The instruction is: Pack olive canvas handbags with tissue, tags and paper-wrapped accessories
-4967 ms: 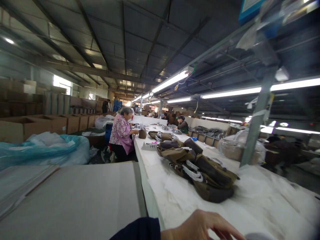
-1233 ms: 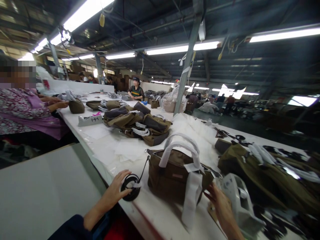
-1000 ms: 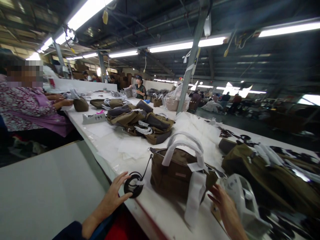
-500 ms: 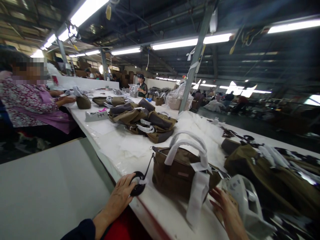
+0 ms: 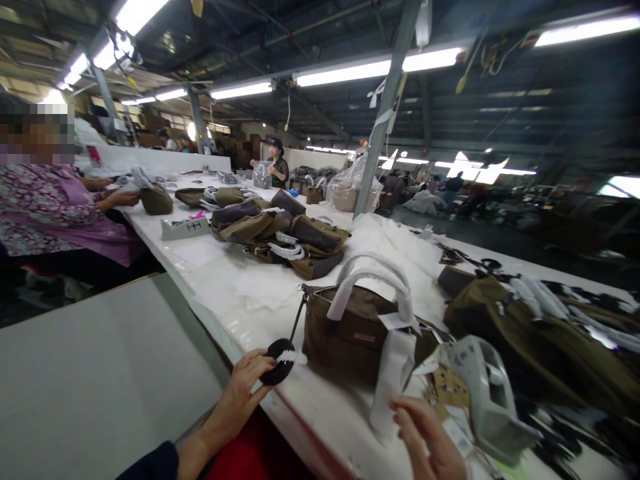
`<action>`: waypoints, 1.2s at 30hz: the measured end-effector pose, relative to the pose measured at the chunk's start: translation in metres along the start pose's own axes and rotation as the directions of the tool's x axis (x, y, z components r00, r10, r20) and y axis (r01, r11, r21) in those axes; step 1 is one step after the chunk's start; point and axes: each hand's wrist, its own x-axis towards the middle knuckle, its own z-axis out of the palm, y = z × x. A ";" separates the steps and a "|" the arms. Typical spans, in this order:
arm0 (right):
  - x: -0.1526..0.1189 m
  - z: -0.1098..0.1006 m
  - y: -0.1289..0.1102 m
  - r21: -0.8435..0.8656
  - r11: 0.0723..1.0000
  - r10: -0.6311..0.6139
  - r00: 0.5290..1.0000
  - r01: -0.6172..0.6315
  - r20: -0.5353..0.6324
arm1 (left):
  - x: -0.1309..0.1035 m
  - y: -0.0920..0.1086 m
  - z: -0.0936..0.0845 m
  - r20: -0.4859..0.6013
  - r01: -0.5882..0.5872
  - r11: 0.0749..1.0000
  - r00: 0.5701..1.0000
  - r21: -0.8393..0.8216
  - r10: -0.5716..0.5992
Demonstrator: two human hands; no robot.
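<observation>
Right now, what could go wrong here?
The coiled black strap in the left hand runs to the brown bag; a tug might shift the bag. It's by the table edge, so it could slip off. The right hand might knock the nearby tags.

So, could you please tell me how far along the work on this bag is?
The handles of the bag already look wrapped. The left hand grips the coiled strap; the right hand is by the white strip, contact unclear. That strip, hanging loose, may be left to settle; whether the piled bags are finished, I cannot tell.
</observation>
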 end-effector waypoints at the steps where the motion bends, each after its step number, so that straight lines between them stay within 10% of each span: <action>1: 0.001 0.014 -0.009 0.036 0.999 -0.019 0.989 0.014 0.144 | 0.000 0.004 0.001 0.008 0.011 0.999 1.000 -0.033 -0.011; 12: 0.043 0.134 -0.033 0.272 0.902 0.090 0.763 -0.334 0.640 | -0.005 0.036 -0.011 0.166 0.095 0.976 0.984 -0.195 -0.063; 23: 0.030 0.126 -0.048 0.369 0.852 0.046 0.756 -0.371 0.653 | 0.012 0.067 0.015 0.313 0.394 0.702 0.916 -0.593 -0.250; 29: 0.021 0.113 -0.058 0.388 0.849 0.030 0.765 -0.360 0.644 | 0.008 0.060 0.013 0.128 0.203 0.920 0.977 -0.335 -0.169; 36: 0.024 0.121 -0.085 0.378 0.844 0.026 0.733 -0.380 0.680 | 0.006 0.061 0.019 0.170 0.055 0.998 0.984 0.020 -0.058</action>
